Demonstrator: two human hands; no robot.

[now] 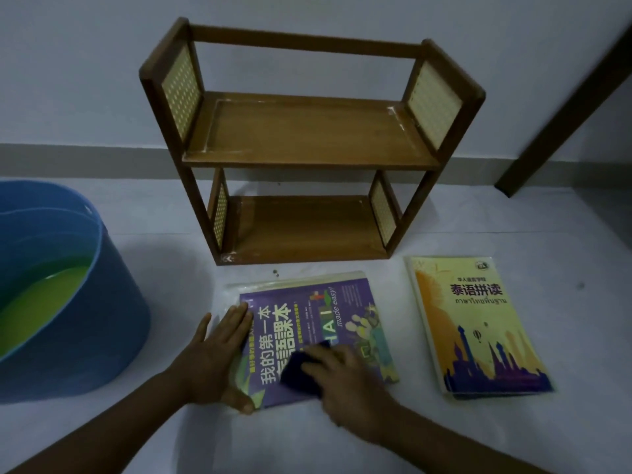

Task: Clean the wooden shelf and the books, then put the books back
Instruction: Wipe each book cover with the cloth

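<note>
A two-tier wooden shelf (pixel 307 138) with woven side panels stands against the wall, both tiers bare. In front of it a purple book (pixel 342 316) lies flat on the floor. My left hand (pixel 215 357) rests flat on the book's left edge, fingers spread. My right hand (pixel 345 374) presses a dark blue cloth (pixel 304 367) onto the purple cover. A yellow book (pixel 475 323) lies flat to the right, on top of another book.
A blue tub (pixel 102 302) holding greenish liquid sits at the left on the pale floor. A dark wooden post (pixel 561 121) leans against the wall at the upper right. Small crumbs (pixel 275 272) lie near the shelf's foot.
</note>
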